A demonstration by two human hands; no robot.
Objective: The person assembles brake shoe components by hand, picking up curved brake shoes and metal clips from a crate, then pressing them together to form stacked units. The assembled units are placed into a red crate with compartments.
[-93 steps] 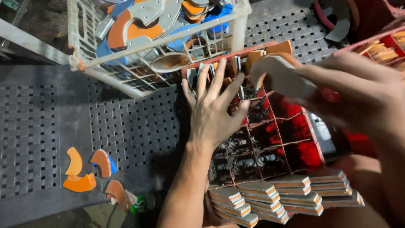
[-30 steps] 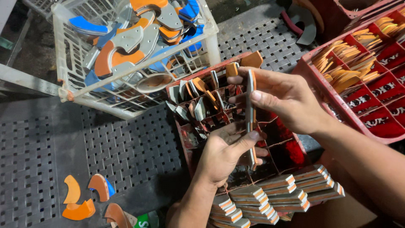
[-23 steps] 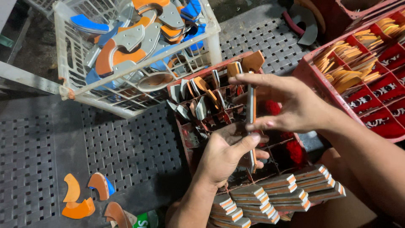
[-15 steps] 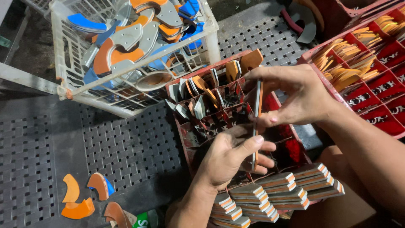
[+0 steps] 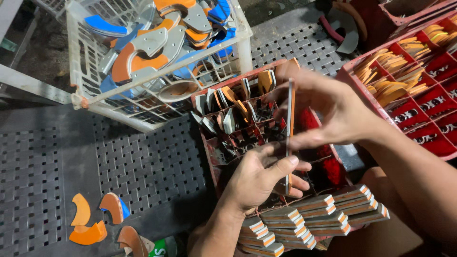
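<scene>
A thin flat grey-and-orange piece (image 5: pixel 290 128) stands on edge above a red divided crate (image 5: pixel 209 157). My right hand (image 5: pixel 333 112) grips its upper part. My left hand (image 5: pixel 262 176) holds its lower end between thumb and fingers. Under both hands the crate's compartments hold upright grey and orange curved pieces (image 5: pixel 228 114). Stacks of layered orange, white and grey blocks (image 5: pixel 304 221) lie along the crate's near edge.
A white plastic basket (image 5: pixel 238 45) filled with blue, orange and grey curved pieces stands at the back left. A second red divided crate (image 5: pixel 423 119) with orange pieces is at the right. Loose orange curved pieces (image 5: pixel 93 223) lie on the dark perforated mat (image 5: pixel 133 162).
The view has shifted. My left hand went from spread flat over the crate to closing on the flat piece's lower end. My right hand has turned the piece upright, on edge.
</scene>
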